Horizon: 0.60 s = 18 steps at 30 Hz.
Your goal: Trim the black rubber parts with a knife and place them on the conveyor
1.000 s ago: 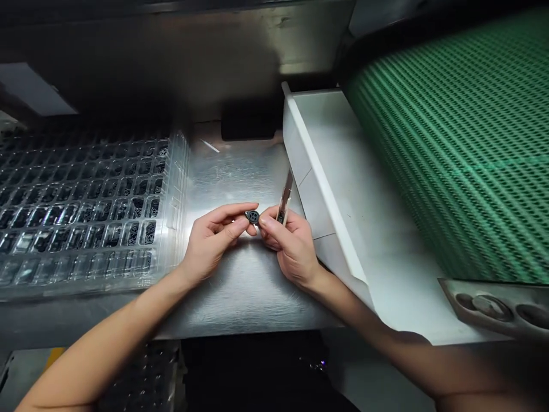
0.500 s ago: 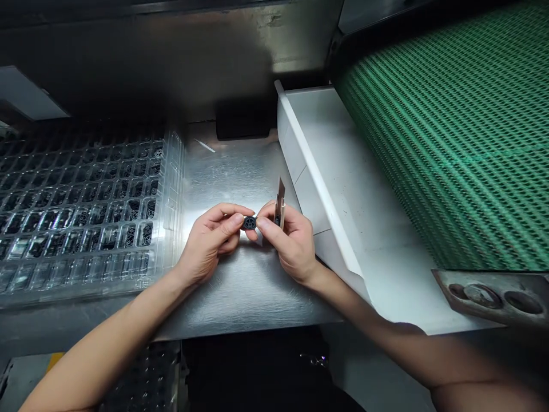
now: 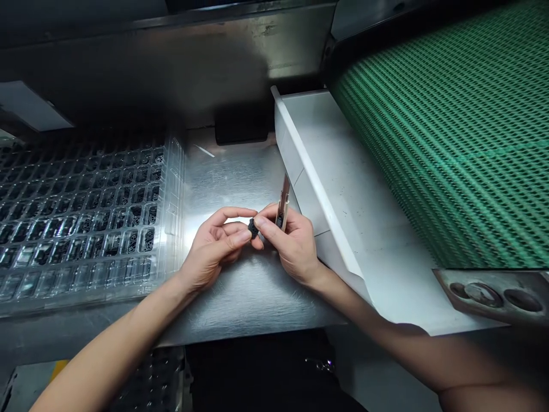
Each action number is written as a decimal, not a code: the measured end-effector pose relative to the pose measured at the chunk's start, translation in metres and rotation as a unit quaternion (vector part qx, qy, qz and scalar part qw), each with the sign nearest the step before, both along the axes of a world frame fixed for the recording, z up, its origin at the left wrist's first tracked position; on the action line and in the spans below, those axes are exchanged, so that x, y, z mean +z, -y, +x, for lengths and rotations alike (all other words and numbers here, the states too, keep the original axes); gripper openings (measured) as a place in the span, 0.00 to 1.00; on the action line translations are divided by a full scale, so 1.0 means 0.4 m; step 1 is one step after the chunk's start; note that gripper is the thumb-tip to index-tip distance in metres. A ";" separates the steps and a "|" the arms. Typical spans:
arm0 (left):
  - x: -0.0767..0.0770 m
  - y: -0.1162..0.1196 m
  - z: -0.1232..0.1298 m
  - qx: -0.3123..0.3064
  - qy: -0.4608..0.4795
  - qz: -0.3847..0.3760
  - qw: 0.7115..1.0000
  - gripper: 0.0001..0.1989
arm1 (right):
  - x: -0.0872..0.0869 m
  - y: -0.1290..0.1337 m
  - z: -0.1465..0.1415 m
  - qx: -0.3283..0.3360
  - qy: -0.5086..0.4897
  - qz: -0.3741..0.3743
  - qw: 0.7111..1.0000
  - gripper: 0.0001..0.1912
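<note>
Over the metal table (image 3: 266,297), a small black plastic part (image 3: 253,229) is pinched between the fingertips of both hands. My left hand (image 3: 214,246) is closed on it from the left, thumb below and index finger above. My right hand (image 3: 295,246) touches the part's upper right with its thumb tip and also grips a utility knife (image 3: 283,207), whose blade points up and away. The part is turned with its edge towards me, and the fingers hide some of it.
Left of my hands lies a clear plastic tray (image 3: 171,189) with black parts in its pockets. A white chute-like tray (image 3: 317,177) rises at the right, below a green mesh belt (image 3: 463,143). A thin white strip (image 3: 205,151) and a dark block (image 3: 240,130) are further back.
The black part has been turned between my fingers from its spoked round face to its edge. My left thumb has moved slightly lower; the knife stays in my right hand, tilted a little more rightward.
</note>
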State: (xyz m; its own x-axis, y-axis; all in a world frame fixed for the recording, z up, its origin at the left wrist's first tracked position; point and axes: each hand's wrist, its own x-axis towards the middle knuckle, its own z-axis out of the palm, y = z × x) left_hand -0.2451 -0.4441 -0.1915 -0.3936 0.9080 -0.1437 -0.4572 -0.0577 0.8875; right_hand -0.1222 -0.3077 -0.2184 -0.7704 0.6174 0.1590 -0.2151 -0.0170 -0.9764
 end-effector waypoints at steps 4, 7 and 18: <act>-0.009 -0.001 0.004 0.019 -0.007 0.009 1.000 0.19 | 0.007 0.001 -0.003 -0.008 0.003 -0.005 1.000 0.20; -0.010 -0.005 0.005 0.036 -0.010 0.024 0.999 0.19 | 0.011 -0.003 -0.004 -0.006 0.016 0.006 1.000 0.24; 0.014 0.001 -0.004 0.122 -0.048 0.078 0.988 0.17 | -0.009 -0.029 -0.010 -0.018 -0.015 0.227 0.974 0.21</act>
